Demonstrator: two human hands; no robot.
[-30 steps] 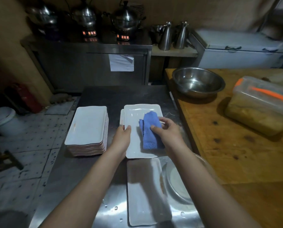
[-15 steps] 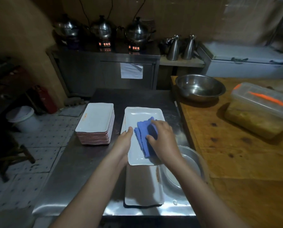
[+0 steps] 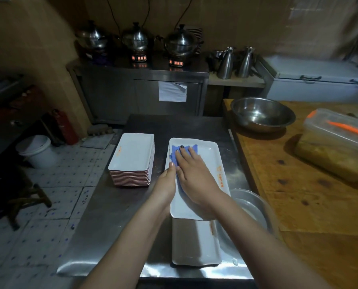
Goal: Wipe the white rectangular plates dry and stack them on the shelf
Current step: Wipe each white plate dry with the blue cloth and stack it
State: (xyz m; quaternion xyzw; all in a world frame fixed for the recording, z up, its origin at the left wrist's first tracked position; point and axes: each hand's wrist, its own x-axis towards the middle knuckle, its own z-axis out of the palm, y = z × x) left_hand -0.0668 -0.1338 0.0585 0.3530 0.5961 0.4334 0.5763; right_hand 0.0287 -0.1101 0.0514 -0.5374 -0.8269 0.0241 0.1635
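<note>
A white rectangular plate (image 3: 210, 159) lies on the steel counter (image 3: 115, 209). My right hand (image 3: 194, 174) presses a blue cloth (image 3: 175, 152) flat onto the plate's far left part, fingers straight. My left hand (image 3: 166, 184) grips the plate's left edge, thumb on the rim. A second white plate (image 3: 192, 245) lies nearer to me, partly under the first. To the left stands a stack of several white rectangular plates (image 3: 133, 157).
A steel bowl (image 3: 261, 113) and a clear lidded container (image 3: 336, 142) sit on the wooden table (image 3: 311, 197) at right. A round metal basin (image 3: 251, 207) lies beside the plates. Pots and jugs stand on the back counter. A white bucket (image 3: 36, 151) is on the floor.
My right hand has slid the blue cloth from the plate's middle up toward its far left corner, with fingers flattening. My left hand stays on the left edge. The camera view has pulled back.
</note>
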